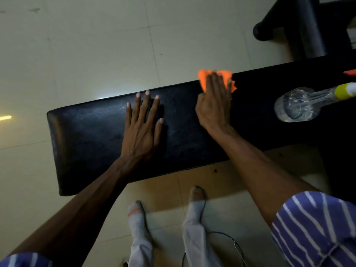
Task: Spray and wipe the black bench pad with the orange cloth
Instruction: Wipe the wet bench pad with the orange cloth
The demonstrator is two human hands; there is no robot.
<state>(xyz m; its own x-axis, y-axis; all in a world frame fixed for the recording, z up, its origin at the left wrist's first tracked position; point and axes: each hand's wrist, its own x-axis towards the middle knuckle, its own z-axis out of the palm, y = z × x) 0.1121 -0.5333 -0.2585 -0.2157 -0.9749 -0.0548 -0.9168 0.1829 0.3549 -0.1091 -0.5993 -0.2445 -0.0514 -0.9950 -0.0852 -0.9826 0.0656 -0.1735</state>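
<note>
The left hand (142,122) is lying flat and released mid-pad (86,143), steadying it. Farther off, the right hand (214,105) is pressing straight fingers onto the cloth (224,75) at the pad's far edge. Thin and limp, the cloth is probably bunching easily, so palming it suits; it is looking bright orange and crumpled.

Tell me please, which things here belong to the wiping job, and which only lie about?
For the job: black bench pad; orange cloth under the flat right hand; spray bottle lying on the pad; left hand resting flat on it.

Lying about: black equipment; thin cable on the floor.
</note>
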